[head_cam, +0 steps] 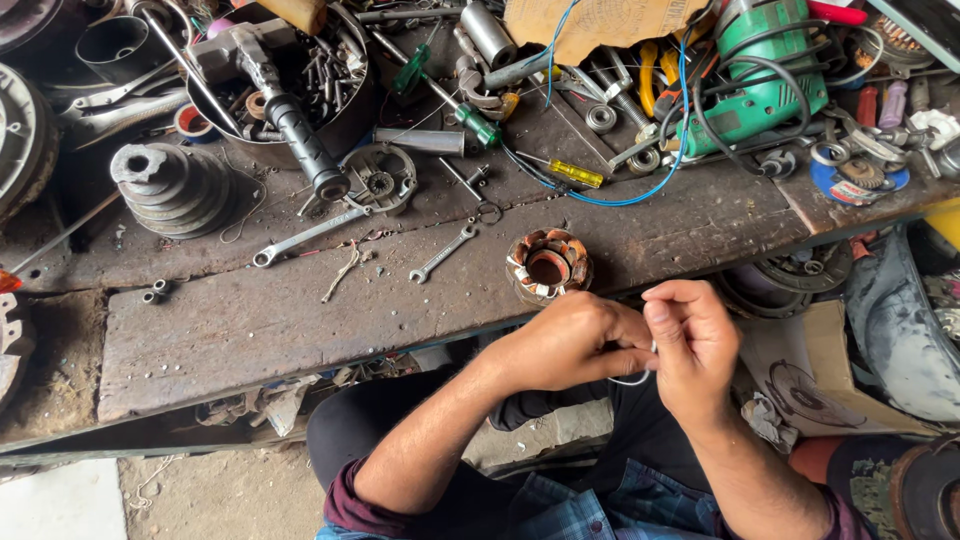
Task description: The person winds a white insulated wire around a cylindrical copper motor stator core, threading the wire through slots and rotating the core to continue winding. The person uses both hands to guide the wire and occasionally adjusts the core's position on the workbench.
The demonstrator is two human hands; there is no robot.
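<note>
— What have you got in your hands?

— A thin pale wire [634,378]. My left hand [565,342] is curled closed, its fingertips pinching one end; my right hand [693,338] pinches the other, thumb against forefinger. The hands meet over my lap, just off the near edge of the wooden surface [250,325].

— Which way does the wire run?

— Only a short loop shows, sagging below the fingers at about 6 o'clock. Its long axis lies roughly 9 to 3 o'clock between the two grips. The rest is hidden inside my fingers, so I cannot tell its full length.

— And the wound part?

— The copper-wound stator [548,264] stands on the surface with its bore facing up, at about 11 o'clock from my hands, near but not touching. My left hand is the nearer one.

— Anything else close?

— A small combination spanner [441,254] lies at 9 o'clock from the stator, a longer one [308,235] farther out. Whether the wire joins the stator windings, I cannot make out.
</note>
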